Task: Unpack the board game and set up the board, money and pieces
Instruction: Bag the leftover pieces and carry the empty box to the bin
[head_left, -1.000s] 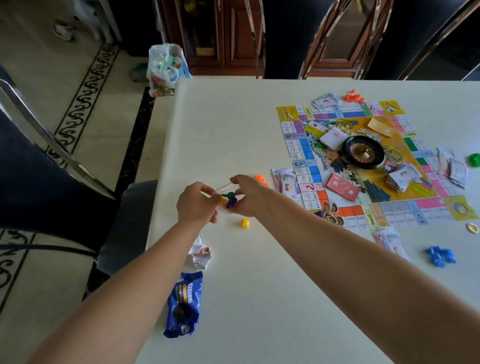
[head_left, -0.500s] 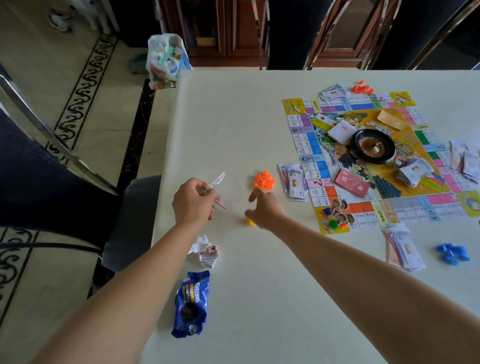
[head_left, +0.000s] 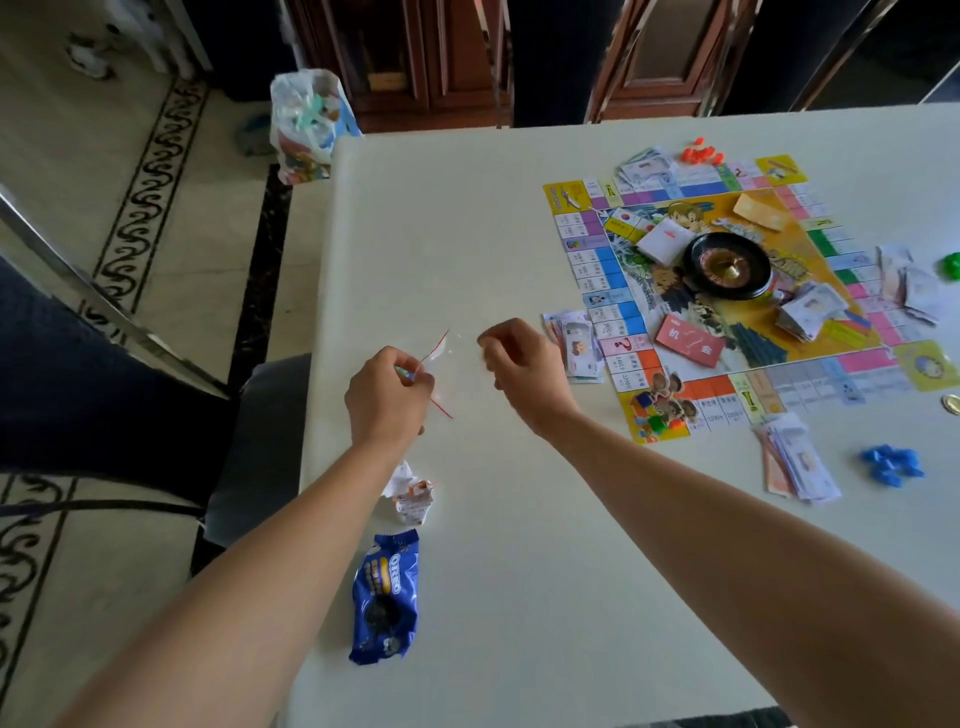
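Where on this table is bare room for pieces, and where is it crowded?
Bare: the white table's far-left stretch, left of the colourful game board; also the near patch right of the blue biscuit packet. Crowded: the board, under black roulette wheel, cards, banknotes.

Board (head_left: 608, 270) lies flat, roulette wheel (head_left: 727, 266) centred, banknote stacks (head_left: 576, 348) and blue pieces (head_left: 891, 465) beside.

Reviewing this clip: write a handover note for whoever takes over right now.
Left hand pinches the clear zip bag.
Right hand curled above the table beside it; whether it holds anything is unclear.
Done: board laid out, roulette wheel on it, money stacks around it, blue pieces and orange pieces out.
Left: likely finish the bag, place pieces.
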